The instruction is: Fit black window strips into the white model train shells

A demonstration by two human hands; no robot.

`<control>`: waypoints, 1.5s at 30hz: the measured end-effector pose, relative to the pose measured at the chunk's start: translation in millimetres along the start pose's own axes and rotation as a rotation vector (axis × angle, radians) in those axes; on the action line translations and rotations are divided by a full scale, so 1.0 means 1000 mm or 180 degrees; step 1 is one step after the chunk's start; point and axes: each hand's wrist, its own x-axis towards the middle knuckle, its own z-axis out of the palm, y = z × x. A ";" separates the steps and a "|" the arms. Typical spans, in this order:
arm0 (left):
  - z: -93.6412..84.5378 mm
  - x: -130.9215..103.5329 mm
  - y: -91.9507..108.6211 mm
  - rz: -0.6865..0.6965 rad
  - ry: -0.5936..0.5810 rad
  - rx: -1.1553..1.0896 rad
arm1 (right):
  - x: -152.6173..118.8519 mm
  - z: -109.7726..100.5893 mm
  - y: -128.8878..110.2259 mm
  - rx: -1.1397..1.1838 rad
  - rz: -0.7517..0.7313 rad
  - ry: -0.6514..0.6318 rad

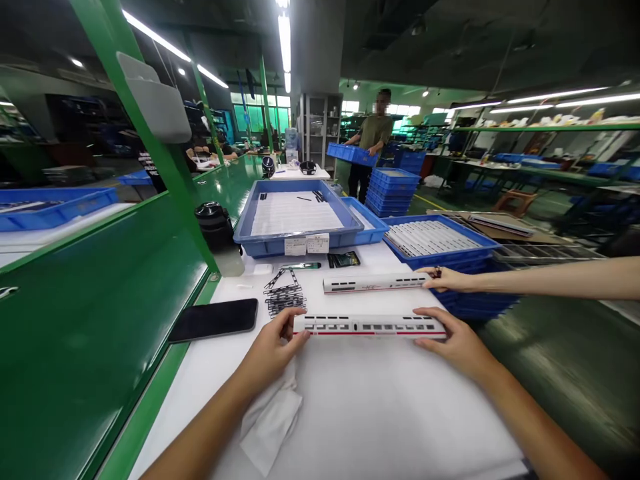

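Note:
A white model train carriage [370, 325] with a red stripe and dark windows lies across in front of me. Its left end is pinched between thumb and fingers of my left hand [273, 343]; my right hand [457, 340] grips the right end. Just beyond it is a second model train carriage [373, 283], its right end held by another person's hand [445, 279] coming in from the right. A pile of black slotted strips [286, 298] sits beyond my left hand. Beneath my left wrist lies a crumpled white cloth [273, 423].
A black phone [215, 319] lies left on the white table [380, 413]. Blue trays [300, 243] stand at the back, and a tray of white parts [435, 237] to the right. A bottle [220, 237] stands by the green partition [100, 320]. Farther off, a person [377, 130] carries a blue tray.

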 end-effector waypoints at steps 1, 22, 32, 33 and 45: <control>0.000 0.000 0.000 0.0010 -0.0011 0.0003 | 0.000 0.000 0.001 -0.0056 -0.0033 -0.0029; 0.002 -0.005 -0.002 0.0739 -0.0542 0.0603 | 0.006 -0.002 -0.017 -0.0129 -0.0655 0.0349; 0.003 -0.002 -0.004 0.1234 -0.0283 0.1471 | 0.064 -0.001 -0.118 -0.0384 -0.1118 0.0285; 0.003 -0.003 -0.002 0.1217 -0.0383 0.1516 | 0.070 0.006 -0.129 -0.0401 -0.1146 0.0163; 0.000 -0.011 0.004 0.1018 -0.0708 0.1167 | 0.131 0.134 -0.209 -0.0967 -0.1940 -0.1699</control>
